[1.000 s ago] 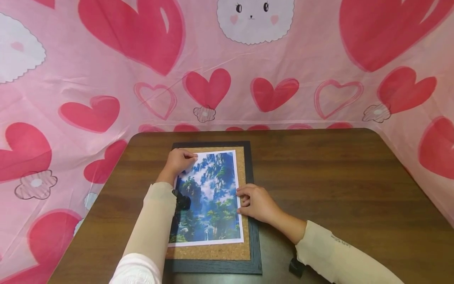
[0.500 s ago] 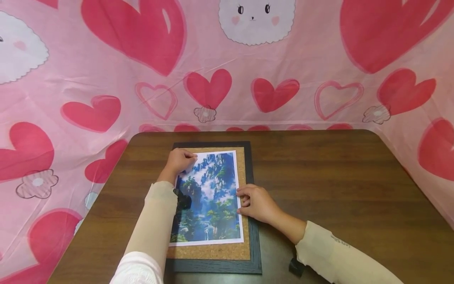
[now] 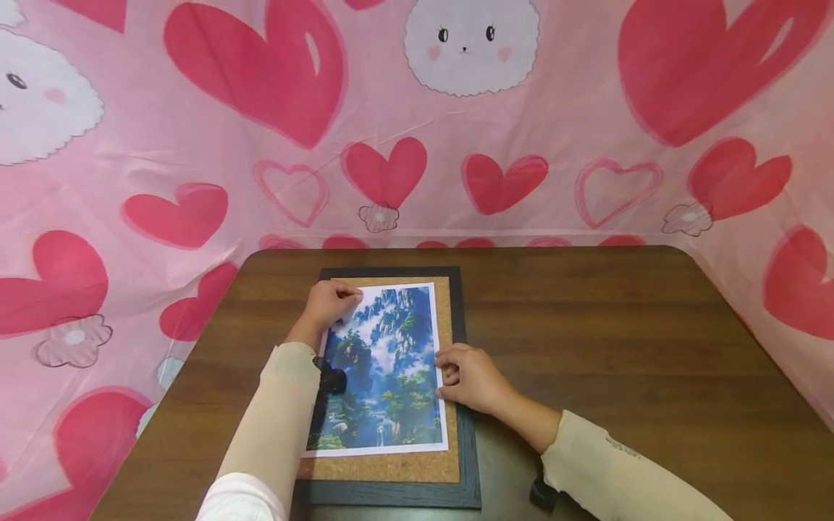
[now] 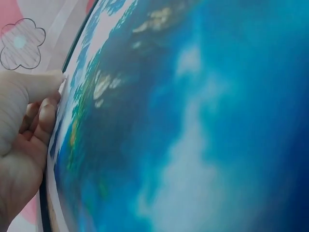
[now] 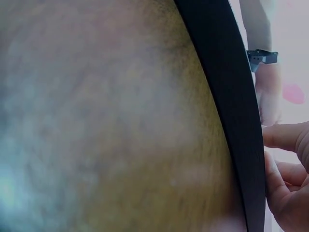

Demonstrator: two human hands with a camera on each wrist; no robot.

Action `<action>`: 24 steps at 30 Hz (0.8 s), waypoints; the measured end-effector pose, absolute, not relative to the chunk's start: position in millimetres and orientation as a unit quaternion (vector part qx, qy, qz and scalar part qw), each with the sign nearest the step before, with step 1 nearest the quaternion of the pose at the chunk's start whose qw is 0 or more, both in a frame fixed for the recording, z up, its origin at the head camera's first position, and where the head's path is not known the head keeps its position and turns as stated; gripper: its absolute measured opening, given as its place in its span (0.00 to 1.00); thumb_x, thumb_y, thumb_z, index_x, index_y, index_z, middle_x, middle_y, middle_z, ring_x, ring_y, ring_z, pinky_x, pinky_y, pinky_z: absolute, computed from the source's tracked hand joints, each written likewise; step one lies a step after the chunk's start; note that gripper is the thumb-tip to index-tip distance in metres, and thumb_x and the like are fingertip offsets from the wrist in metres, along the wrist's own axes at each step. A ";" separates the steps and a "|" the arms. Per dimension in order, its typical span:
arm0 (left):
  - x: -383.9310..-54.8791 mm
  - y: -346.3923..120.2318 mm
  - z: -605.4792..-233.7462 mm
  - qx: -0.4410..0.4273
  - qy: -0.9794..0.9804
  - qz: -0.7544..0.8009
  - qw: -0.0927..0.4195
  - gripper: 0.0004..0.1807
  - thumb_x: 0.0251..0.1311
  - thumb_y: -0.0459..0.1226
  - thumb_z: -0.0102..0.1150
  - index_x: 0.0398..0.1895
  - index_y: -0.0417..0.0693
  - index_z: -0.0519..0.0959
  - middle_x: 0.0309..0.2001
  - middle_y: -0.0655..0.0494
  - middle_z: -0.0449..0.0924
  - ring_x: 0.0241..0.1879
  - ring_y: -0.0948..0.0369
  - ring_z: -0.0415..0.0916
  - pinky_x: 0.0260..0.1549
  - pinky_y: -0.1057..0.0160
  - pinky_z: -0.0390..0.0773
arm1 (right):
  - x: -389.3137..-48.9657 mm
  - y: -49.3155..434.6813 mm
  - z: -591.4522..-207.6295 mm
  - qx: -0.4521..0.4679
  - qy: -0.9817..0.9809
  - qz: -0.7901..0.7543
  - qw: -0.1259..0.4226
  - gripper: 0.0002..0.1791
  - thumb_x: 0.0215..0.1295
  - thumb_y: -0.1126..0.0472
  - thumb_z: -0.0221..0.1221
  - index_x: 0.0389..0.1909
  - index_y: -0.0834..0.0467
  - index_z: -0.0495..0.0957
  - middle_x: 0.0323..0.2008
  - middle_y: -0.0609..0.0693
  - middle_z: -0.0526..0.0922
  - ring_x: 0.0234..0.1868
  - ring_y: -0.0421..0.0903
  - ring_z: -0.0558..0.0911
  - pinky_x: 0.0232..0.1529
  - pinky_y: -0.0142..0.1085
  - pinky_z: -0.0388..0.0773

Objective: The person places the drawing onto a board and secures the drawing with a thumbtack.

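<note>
A printed landscape picture [image 3: 384,369] with a white border lies over a cork board [image 3: 391,467] in a black frame [image 3: 391,495]. My left hand [image 3: 329,304] pinches the sheet at its upper left corner; in the left wrist view, the thumb and fingers of that hand [image 4: 24,121] meet at the picture's edge. At the sheet's right edge, my right hand [image 3: 476,376] touches the border with fingertips and thumb set apart. The right wrist view shows my right hand [image 5: 289,169] partly behind the frame's dark edge. My left forearm hides part of the picture's left side.
The frame lies on a brown wooden table [image 3: 586,325], left of its middle. A pink cloth [image 3: 508,116] with hearts surrounds the back and sides. Black wrist cameras sit under both wrists, the left one [image 3: 334,379] above the picture.
The head view has tilted slightly, so the scene sits a little lower. Both hands keep almost the same places on the picture.
</note>
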State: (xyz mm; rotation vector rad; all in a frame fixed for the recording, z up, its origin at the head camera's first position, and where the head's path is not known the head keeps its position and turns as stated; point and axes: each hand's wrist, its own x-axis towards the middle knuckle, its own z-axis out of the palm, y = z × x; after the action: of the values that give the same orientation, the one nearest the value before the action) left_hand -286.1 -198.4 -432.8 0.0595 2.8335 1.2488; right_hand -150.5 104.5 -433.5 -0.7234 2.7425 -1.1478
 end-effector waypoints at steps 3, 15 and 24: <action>-286.6 -197.8 -433.6 0.017 0.917 0.398 0.019 0.10 0.63 0.40 0.64 0.41 0.44 0.87 0.44 0.48 0.81 0.41 0.50 0.75 0.41 0.52 0.81 | -150.2 104.9 -434.0 -0.238 0.894 -0.378 0.042 0.23 0.47 0.66 0.75 0.46 0.67 0.82 0.53 0.56 0.79 0.33 0.39 0.81 0.36 0.30 0.79; -287.4 -189.9 -430.8 0.024 0.926 0.375 0.022 0.09 0.58 0.38 0.66 0.35 0.42 0.88 0.40 0.47 0.80 0.40 0.51 0.74 0.40 0.51 0.81 | -149.3 106.6 -435.0 -0.237 0.894 -0.377 0.040 0.22 0.47 0.66 0.75 0.45 0.67 0.83 0.53 0.55 0.80 0.34 0.39 0.82 0.36 0.30 0.79; -279.4 -191.5 -425.9 0.020 0.922 0.384 0.042 0.10 0.59 0.37 0.66 0.42 0.42 0.87 0.47 0.46 0.77 0.47 0.49 0.72 0.46 0.49 0.78 | -149.3 106.6 -433.4 -0.246 0.895 -0.370 0.040 0.22 0.48 0.66 0.74 0.45 0.66 0.83 0.53 0.55 0.80 0.36 0.40 0.82 0.38 0.32 0.79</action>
State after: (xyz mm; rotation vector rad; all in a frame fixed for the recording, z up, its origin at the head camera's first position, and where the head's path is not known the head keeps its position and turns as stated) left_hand -279.4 -191.5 -425.9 0.0599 2.8222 1.1745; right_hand -149.3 106.6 -433.4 -0.7551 2.7411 -1.1350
